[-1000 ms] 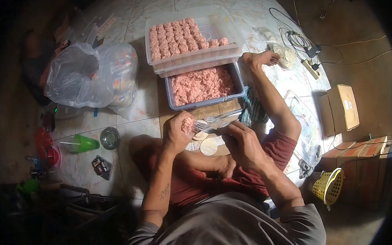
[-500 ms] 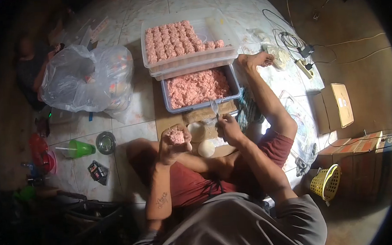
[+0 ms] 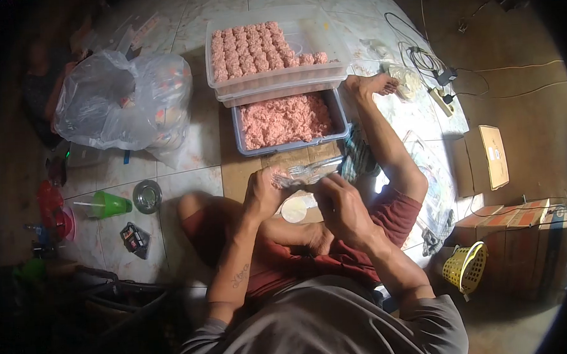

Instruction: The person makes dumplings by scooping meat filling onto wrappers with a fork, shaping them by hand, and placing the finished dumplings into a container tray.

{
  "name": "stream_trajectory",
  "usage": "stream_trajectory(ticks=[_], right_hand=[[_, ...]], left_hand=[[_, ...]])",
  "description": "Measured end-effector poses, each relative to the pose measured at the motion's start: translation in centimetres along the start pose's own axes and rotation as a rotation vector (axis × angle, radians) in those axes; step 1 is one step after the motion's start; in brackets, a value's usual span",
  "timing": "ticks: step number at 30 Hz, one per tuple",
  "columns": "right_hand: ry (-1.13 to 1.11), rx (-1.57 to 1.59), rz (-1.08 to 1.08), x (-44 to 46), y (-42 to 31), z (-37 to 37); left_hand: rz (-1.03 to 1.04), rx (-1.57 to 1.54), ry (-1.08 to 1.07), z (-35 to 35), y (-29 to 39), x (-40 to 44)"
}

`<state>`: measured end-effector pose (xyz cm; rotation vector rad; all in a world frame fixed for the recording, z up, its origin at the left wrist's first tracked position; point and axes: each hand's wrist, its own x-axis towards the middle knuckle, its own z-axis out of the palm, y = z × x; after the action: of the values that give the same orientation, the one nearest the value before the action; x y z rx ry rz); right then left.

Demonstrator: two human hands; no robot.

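My left hand (image 3: 262, 195) is curled round a lump of pink minced meat (image 3: 276, 176), mostly hidden by the fingers. A fork (image 3: 290, 182) is gripped in my right hand (image 3: 342, 204), its tines against the meat at my left fingers. Just beyond my hands stands a blue-rimmed tub (image 3: 242, 152) of loose minced meat (image 3: 285, 120). Behind it, stacked clear plastic boxes (image 3: 278, 81) hold rows of meat balls (image 3: 249, 49) in the top one. More metal cutlery (image 3: 315, 167) lies on the cardboard, and a pale round thing (image 3: 293, 210) sits below my hands.
Left on the tiles are a big plastic bag (image 3: 122, 99), a green cup (image 3: 112, 204), a glass ashtray-like dish (image 3: 147, 196) and a small dark case (image 3: 135, 240). To the right are cables (image 3: 421, 57), a power strip (image 3: 442, 102), a yellow basket (image 3: 466, 270) and cartons (image 3: 511, 242). Another person (image 3: 41, 87) sits far left.
My left hand has turned over and moved right and up with the meat. My right hand has swung the fork leftward, from pointing at the tub to touching the meat.
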<state>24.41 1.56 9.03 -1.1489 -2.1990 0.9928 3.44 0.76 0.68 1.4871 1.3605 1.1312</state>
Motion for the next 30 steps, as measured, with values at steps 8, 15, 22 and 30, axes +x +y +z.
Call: stream_trajectory(ticks=[8,15,22,30], right_hand=[[0.002,0.073,-0.03,0.6,0.9,0.9],[0.222,0.148,0.016,0.7,-0.4,0.1],[0.086,0.073,0.024,0.4,0.0,1.0],[0.299,0.232,0.068,-0.1,-0.7,0.0]], left_hand=[[0.183,0.164,0.097,-0.1,-3.0,-0.1],[0.022,-0.094,0.042,-1.2,0.1,-0.2],[0.009,-0.005,0.062,-0.5,-0.2,0.1],[-0.017,-0.344,-0.001,-0.9,-3.6,-0.7]])
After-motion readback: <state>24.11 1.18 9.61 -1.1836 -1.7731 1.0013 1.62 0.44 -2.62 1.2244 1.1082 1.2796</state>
